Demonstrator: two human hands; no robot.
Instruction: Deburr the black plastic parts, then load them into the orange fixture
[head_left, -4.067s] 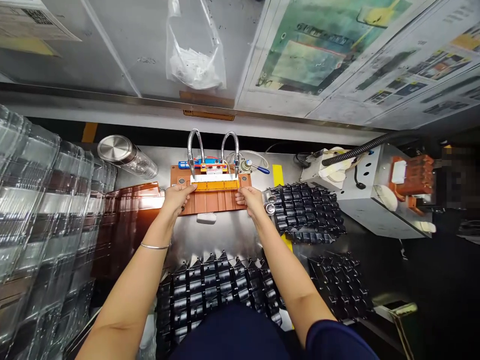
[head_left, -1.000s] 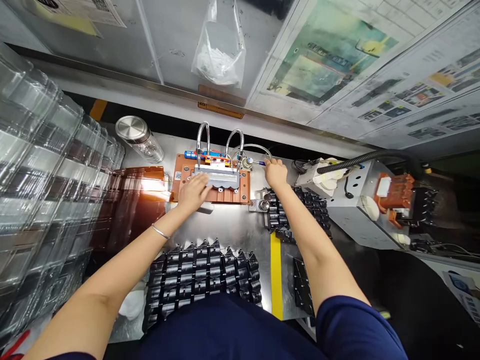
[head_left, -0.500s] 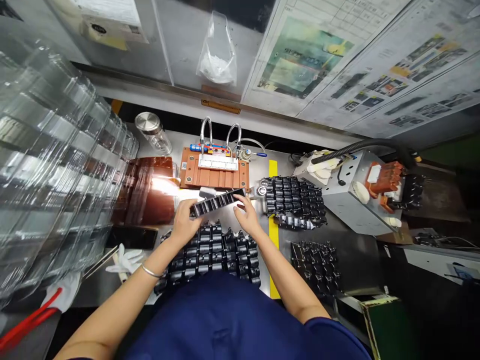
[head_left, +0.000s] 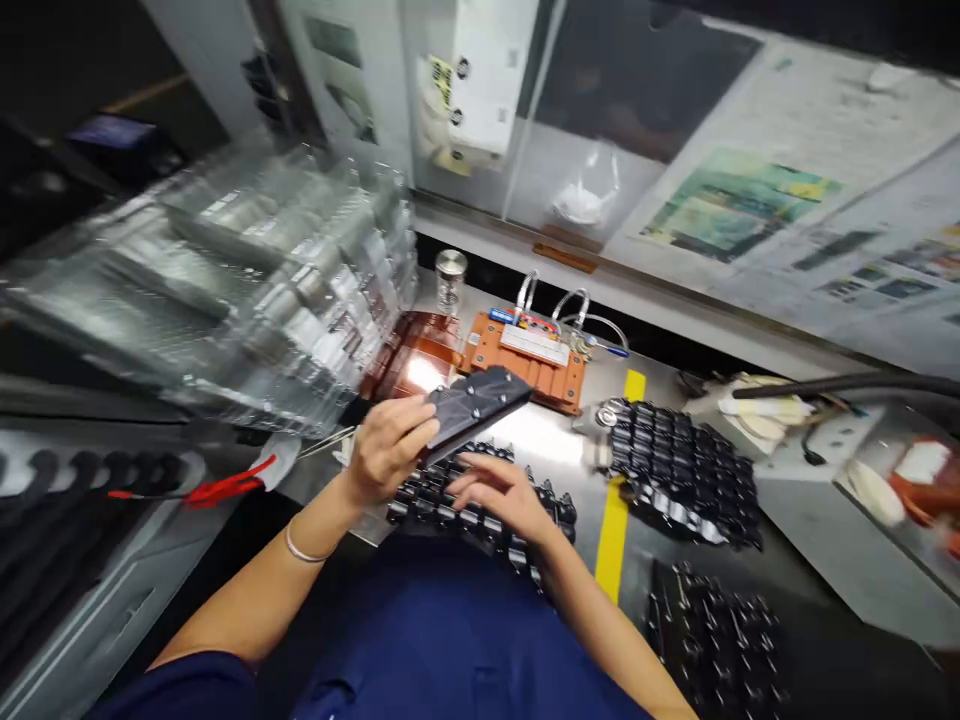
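A black moulded plastic part (head_left: 476,408) is gripped at its left end by my left hand (head_left: 391,445). The part is tilted, its flat side with small studs facing up. My right hand (head_left: 502,492) hovers just below the part, fingers apart and holding nothing. Beneath both hands, rows of similar black parts (head_left: 427,505) lie on the metal table, partly covered by my hands and body. Beyond the held part sits an orange-brown fixture block (head_left: 559,382) with a white perforated strip and hoses.
Stacked clear plastic trays (head_left: 300,290) rise on the left, beside a brown translucent sheet (head_left: 420,360) and a glass jar (head_left: 450,280). Two more groups of black parts, the nearer-to-fixture one (head_left: 682,460) and a lower one (head_left: 716,640), lie right of the yellow tape (head_left: 611,545).
My view has swung left. The black part has turned over from its ribbed side to its studded side, and my right hand has come off its right end while my left keeps hold.
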